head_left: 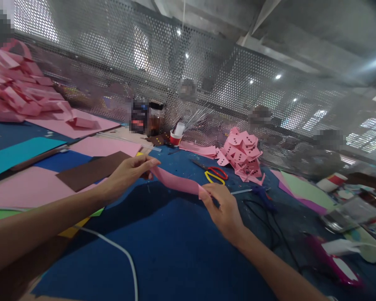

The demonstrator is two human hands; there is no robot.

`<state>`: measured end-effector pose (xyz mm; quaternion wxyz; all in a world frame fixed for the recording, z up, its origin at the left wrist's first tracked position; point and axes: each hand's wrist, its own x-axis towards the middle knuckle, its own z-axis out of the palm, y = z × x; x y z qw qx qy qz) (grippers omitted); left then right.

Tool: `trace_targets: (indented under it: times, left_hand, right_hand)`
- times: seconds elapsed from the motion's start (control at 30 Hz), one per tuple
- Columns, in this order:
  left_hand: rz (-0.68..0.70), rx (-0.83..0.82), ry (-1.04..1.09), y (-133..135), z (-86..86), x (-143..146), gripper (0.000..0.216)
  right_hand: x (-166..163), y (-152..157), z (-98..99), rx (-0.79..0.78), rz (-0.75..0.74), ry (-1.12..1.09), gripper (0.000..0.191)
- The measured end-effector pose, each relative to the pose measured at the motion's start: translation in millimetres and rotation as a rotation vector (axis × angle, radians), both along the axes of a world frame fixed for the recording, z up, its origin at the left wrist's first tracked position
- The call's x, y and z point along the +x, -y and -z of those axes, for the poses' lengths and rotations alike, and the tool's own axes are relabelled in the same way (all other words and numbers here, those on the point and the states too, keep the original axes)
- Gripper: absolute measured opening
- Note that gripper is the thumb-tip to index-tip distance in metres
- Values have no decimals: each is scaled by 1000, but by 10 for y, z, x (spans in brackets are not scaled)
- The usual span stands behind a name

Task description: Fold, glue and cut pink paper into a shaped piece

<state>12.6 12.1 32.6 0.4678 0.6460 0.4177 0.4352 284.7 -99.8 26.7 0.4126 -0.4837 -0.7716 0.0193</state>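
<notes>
Blue-topped table (175,246) below, and the pink strip (178,182) stretches lengthwise from left hand (136,169) to right hand (224,211), bowed between, each pinching one end!

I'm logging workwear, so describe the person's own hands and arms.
The left hand and right hand are gloveless, with no ring or marking discernible. The left forearm and right forearm show bare, no sleeve evident; a pale sliver at the bottom edge is too cut off to identify.
</notes>
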Motion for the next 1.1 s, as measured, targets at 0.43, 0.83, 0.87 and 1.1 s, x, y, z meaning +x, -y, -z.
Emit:
trace_targets:
  times: [0.43, 0.83, 0.87, 1.1]
  left_hand:
    - [60, -180, 337, -77, 66, -28, 35]
    - [106, -266, 420, -101, 73, -49, 30]
    - [109, -272, 418, -100, 72, -48, 30]
    - [139, -269, 414, -86, 62, -62, 38]
  right_hand:
    - [-75, 59, -8, 5, -112, 73, 22]
    - [-101, 58, 52, 15, -172, 194, 13]
    - [-101, 59, 56, 20, -184, 201, 15]
    - [-35, 11, 84, -3, -123, 149, 19]
